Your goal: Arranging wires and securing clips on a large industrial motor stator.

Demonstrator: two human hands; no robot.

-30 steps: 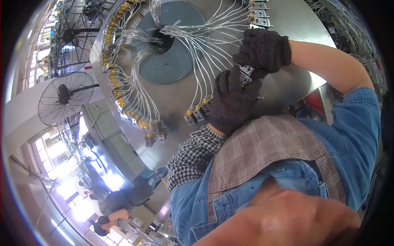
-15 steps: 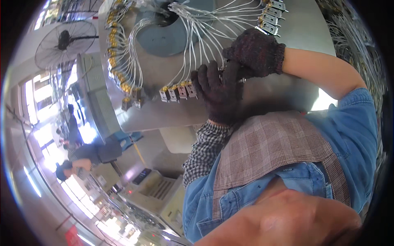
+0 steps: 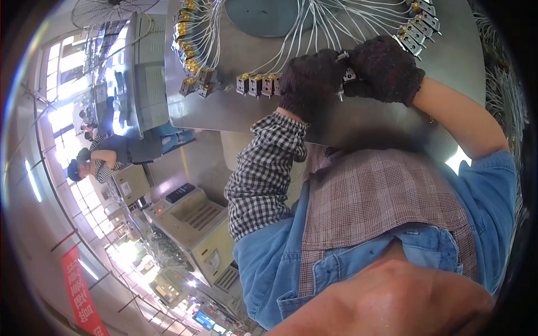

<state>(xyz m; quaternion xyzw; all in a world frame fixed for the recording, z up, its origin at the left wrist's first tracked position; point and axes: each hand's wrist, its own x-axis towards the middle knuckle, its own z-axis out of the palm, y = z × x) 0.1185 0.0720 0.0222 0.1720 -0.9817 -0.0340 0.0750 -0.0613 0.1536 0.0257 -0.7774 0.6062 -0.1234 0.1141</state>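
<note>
Metal-cased block (image 3: 349, 74) lies between our curled left hand (image 3: 311, 80) and right hand (image 3: 385, 70); the right pinches it; left's hold, block's long axis, we cannot tell.

Factory workshop: metal worktable (image 3: 224, 116), beige machine (image 3: 193, 227), cage fan (image 3: 112, 4), red banner (image 3: 80, 288), and, blurred beyond, probably more equipment (image 3: 169, 287).

Our left hand (image 3: 314, 78) and right hand (image 3: 386, 70) wear knitted gloves (image 3: 372, 59), nearly black with faint reddish flecks. A gathered black-and-white gingham sleeve cover (image 3: 260, 173) wraps our left forearm; our right one is bare below the hemmed short sleeve (image 3: 496, 168) of our blue denim shirt (image 3: 493, 224). Over it we wear a brownish plaid apron (image 3: 386, 193) with matching shoulder straps (image 3: 465, 249), and our open collar (image 3: 434, 246) shows pale buttonhole stitching.
</note>
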